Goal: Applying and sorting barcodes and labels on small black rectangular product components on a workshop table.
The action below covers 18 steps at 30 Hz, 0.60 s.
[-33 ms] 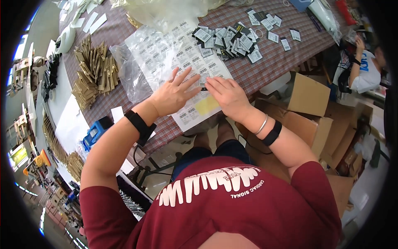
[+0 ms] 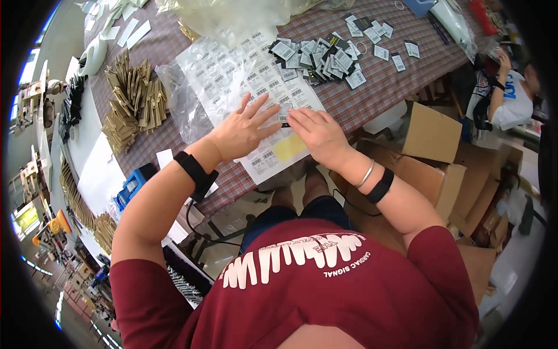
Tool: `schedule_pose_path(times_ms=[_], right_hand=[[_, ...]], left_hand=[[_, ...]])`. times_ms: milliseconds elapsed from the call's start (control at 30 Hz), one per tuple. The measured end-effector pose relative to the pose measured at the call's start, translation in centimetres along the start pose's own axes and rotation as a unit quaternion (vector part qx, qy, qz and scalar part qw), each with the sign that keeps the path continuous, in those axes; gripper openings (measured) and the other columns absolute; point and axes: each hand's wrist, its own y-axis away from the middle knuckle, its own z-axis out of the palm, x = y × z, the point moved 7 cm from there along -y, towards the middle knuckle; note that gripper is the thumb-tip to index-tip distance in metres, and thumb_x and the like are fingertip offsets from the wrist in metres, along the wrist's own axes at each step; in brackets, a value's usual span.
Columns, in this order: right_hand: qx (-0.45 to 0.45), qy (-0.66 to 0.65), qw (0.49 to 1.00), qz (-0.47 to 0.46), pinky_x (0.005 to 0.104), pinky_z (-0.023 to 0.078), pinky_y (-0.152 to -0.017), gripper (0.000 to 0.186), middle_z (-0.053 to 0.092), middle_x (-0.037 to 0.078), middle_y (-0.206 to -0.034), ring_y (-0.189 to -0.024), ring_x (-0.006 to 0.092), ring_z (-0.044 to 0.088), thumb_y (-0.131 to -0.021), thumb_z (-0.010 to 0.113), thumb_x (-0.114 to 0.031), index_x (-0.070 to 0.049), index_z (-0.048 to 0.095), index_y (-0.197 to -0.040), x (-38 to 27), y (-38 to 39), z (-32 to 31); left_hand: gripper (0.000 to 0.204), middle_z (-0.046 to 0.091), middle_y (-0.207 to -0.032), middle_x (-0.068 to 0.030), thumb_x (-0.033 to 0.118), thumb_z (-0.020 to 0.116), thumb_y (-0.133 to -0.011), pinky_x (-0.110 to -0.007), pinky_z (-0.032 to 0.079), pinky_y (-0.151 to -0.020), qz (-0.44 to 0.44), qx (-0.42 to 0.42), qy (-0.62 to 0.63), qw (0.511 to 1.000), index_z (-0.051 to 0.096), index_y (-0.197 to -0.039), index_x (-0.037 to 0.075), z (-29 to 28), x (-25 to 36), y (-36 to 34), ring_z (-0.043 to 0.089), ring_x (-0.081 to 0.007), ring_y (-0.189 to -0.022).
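On a printed sheet of label stickers [image 2: 256, 75] lies a small black card with a white label [image 2: 285, 114]. My left hand [image 2: 247, 128] rests on the sheet just left of the card, fingers spread. My right hand [image 2: 317, 134] has its fingers pressed together on the card's right side; its thumb is mostly hidden. A yellowish bare patch [image 2: 289, 148] shows low on the sheet. Beyond it lies a pile of small dark cards with white labels [image 2: 314, 58], and clear plastic bags [image 2: 189, 116] lie along the sheet's left side.
The checked tablecloth [image 2: 372, 96] carries heaps of brown paper tags [image 2: 131, 102] at the left. A blue device [image 2: 131, 189] is at the near left edge. Cardboard boxes [image 2: 433, 134] stand right of the table. Another person [image 2: 511, 99] sits at far right.
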Motion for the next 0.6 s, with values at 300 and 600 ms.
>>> schedule_pose_path(times_ms=[300,600], right_hand=[[0.068,0.012,0.997,0.021,0.0398,0.044,-0.067,0.018,0.054,0.013,-0.085,-0.081,0.0275,0.053,-0.071,0.051,-0.016,-0.004,0.059,-0.082,-0.5,0.6,3.0],[-0.022,-0.013,0.999,0.027,0.0347,0.046,-0.075,0.028,0.057,0.010,-0.100,-0.095,0.0248,0.055,-0.075,0.055,-0.016,-0.002,0.062,-0.098,1.0,0.4,1.7]], left_hand=[[0.042,0.047,-0.128,-0.0092,0.011,0.051,-0.076,-0.053,0.017,-0.108,-0.023,-0.037,-0.089,0.995,0.051,-0.117,0.001,0.7,0.4,-1.9,0.033,-0.0279,-0.128],[0.046,0.050,-0.121,-0.0129,0.009,0.052,-0.073,-0.060,0.020,-0.103,-0.046,-0.004,-0.040,0.998,0.052,-0.119,0.009,0.2,2.2,-1.7,0.039,-0.0347,-0.122]])
